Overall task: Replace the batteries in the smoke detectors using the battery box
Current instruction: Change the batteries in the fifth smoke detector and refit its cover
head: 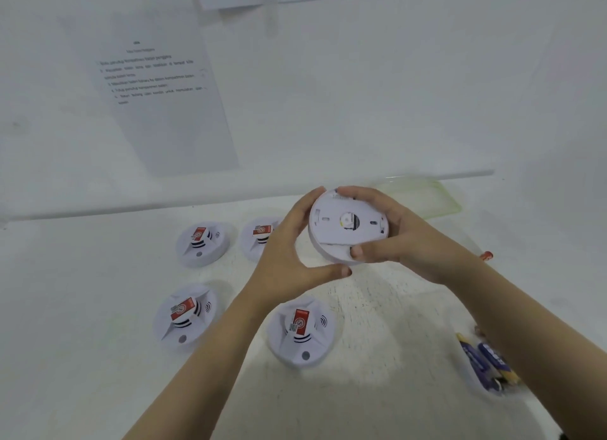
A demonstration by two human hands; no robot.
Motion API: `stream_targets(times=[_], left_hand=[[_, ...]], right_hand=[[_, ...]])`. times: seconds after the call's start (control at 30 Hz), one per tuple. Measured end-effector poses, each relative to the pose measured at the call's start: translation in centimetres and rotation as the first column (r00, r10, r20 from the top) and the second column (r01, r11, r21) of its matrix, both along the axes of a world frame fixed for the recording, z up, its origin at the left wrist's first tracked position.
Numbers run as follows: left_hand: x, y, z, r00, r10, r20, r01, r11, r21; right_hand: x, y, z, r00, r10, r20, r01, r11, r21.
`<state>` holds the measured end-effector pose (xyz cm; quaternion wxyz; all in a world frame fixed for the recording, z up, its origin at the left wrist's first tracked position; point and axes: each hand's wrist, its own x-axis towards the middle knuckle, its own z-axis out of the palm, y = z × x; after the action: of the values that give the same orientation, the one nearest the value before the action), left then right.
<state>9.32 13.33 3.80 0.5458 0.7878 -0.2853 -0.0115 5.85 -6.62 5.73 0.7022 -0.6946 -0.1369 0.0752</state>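
Observation:
Both my hands hold a round white smoke detector (pixel 345 224) above the table, its flat back plate turned toward me. My left hand (pixel 289 252) curls round its left edge, thumb under the bottom rim. My right hand (pixel 397 232) grips the right edge, fingers over the top and thumb on the lower part of the back plate. Several more white smoke detectors lie face up on the table, each with a red label: two at the back (pixel 202 242) (pixel 259 237) and two nearer (pixel 185 316) (pixel 300 331).
A clear plastic box (pixel 427 198) lies at the back right by a low white ledge. Blue and gold batteries (pixel 489 362) in a wrapper lie at the right, partly behind my right forearm. A small red thing (pixel 486 255) lies nearby. A printed instruction sheet (pixel 157 88) hangs on the wall.

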Motion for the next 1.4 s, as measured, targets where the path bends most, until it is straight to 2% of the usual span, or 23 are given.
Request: stream_targets(times=[0.13,0.7,0.83,0.97,1.07,1.2,1.33,1.4], left_hand=[[-0.7,-0.6,-0.2,0.999,0.020,-0.033,-0.020,1.000,0.004],[-2.8,-1.3,0.4,0.997,0.060,0.052,-0.063,0.997,0.053],[-3.2,-1.7,0.5,0.996,0.075,0.042,-0.076,0.997,0.011],[-3.7,-2.1,-0.2,0.997,0.072,-0.007,-0.072,0.997,-0.013],[-4.7,-2.1,-1.3,0.994,0.102,0.023,-0.102,0.995,-0.020],[-6.6,-1.7,-3.3,0.988,0.151,0.012,-0.150,0.986,-0.066],[-8.1,-1.6,-4.2,0.981,0.195,-0.020,-0.196,0.978,-0.071],[-8.6,-1.5,-4.5,0.977,0.211,-0.034,-0.213,0.975,-0.056]], right_hand=[[-0.4,-0.2,-0.1,0.999,0.035,0.032,-0.033,0.999,-0.037],[-0.4,-2.0,0.8,0.973,0.229,-0.019,-0.228,0.957,-0.178],[-0.3,-1.8,1.3,0.972,0.227,0.070,-0.197,0.935,-0.297],[-0.9,-1.2,0.7,0.980,0.193,0.053,-0.178,0.961,-0.212],[-1.7,-0.8,-0.3,0.976,0.212,0.043,-0.199,0.958,-0.205],[-2.8,-0.2,-1.8,0.970,0.236,0.057,-0.210,0.935,-0.287],[-3.6,0.3,-2.7,0.971,0.212,0.111,-0.148,0.896,-0.419],[-3.9,0.4,-3.0,0.971,0.199,0.131,-0.124,0.892,-0.434]])
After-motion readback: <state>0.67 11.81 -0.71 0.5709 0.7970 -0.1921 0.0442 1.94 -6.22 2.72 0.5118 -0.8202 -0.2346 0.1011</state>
